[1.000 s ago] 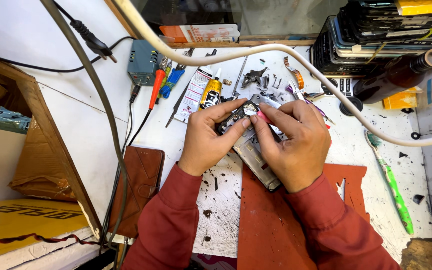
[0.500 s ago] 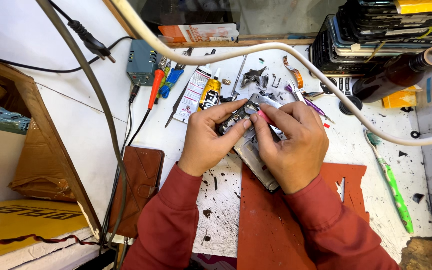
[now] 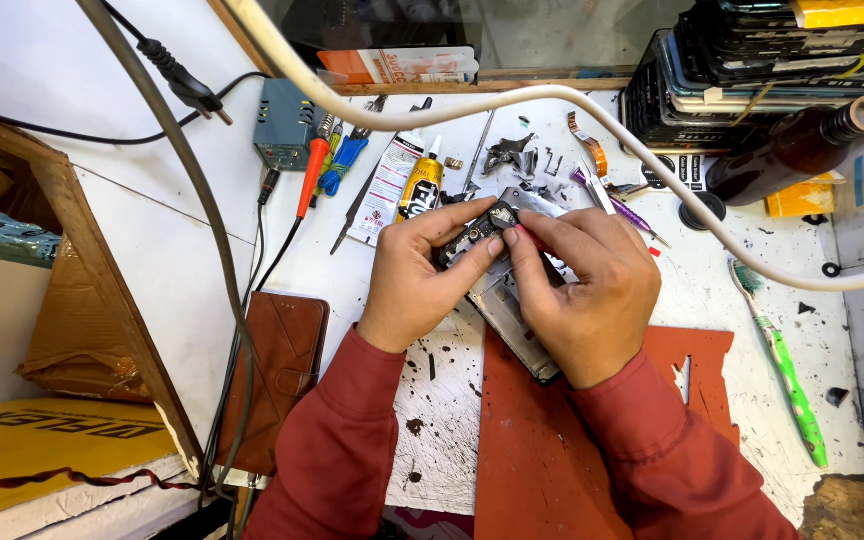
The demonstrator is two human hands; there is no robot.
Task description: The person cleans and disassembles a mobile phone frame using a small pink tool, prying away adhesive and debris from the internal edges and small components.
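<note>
Change: both hands are sitting slightly nearer the tube clutter than half a second ago; grip looking much the same.
Left hand [image 3: 422, 275]: fingers curling shut around the top end of the opened phone [image 3: 507, 290], thumb and forefinger pinching its dark upper edge, likely steadying it.
Right hand [image 3: 587, 290]: closing over the phone from the other side, fingertips meeting the left's at the same corner; a small red-tipped bit is showing between the fingers, too hidden to name.
Phone position: lying tilted across the white bench [image 3: 432, 400], lower end resting on the red mat [image 3: 542, 450], probably angled so the corner faces up.
Hands together: touching, both clamping the phone.
Surroundings: glue tube [image 3: 420, 187] and screwdrivers [image 3: 327, 165] lying just beyond the hands; green toothbrush [image 3: 782, 365] lying to the right; brown wallet case [image 3: 277, 375] lying to the left; stacked phones [image 3: 752, 70] sitting at the far corner.
</note>
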